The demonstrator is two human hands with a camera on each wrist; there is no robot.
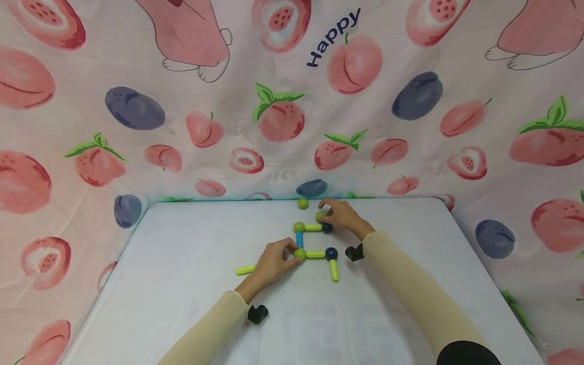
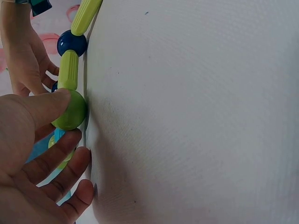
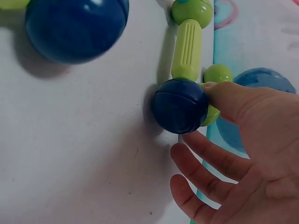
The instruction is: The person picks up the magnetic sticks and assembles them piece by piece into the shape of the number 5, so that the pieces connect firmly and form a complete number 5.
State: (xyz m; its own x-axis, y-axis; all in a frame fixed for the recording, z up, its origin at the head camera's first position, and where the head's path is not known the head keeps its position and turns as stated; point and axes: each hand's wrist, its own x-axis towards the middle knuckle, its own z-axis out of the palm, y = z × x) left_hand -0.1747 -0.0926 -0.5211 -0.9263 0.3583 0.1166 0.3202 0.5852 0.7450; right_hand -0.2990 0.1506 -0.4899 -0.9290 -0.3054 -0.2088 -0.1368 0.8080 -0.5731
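With the left hand (image 1: 274, 263) pinching the green ball (image 1: 299, 254) and the right hand (image 1: 339, 215) gripping the navy ball (image 1: 327, 228) near the tabletop's (image 1: 182, 284) far edge, any tug probably pops the stick frame's (image 1: 315, 254) joints apart, lol.

We can read just one word, "Happy" (image 1: 333, 37), printed in dark blue letters that slant upward on the fruit-patterned cloth (image 1: 137, 152) hanging behind the worktop, just left of a pink peach (image 1: 355, 64). We find no other text, label, brand, number or sign in the head view, and none in either wrist view.
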